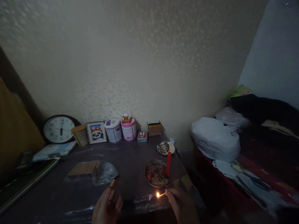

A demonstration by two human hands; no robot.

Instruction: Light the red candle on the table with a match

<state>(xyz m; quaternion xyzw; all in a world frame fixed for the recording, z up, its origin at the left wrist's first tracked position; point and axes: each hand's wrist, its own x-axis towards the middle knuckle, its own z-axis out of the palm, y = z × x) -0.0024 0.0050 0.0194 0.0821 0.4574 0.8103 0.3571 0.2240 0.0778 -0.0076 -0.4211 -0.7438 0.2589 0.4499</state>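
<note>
Pretty dim room here, patterned beige wall behind a dark surface covered in clear plastic sheeting. Along the back wall there's a round clock leaning up, a small woven cup, a framed panda picture, 2 tins, one white and one pink with a little figurine on top, a small red box and an open cardboard box. Some books sit on the left side, and a bamboo mat lies next to a crumpled plastic bag. Off to the right is a bed piled with a white bag and dark clothes.

Near the front edge there's a round plate of food with a red candle standing upright at its right side, unlit as far as I can see. A smaller dish sits just behind it.

The right hand is pinched on a burning match, its small flame glowing at the left tip, low over the surface, just in front of the plate and below the candle. The left hand is closed around a matchbox, held up off the surface, well left of the flame.
</note>
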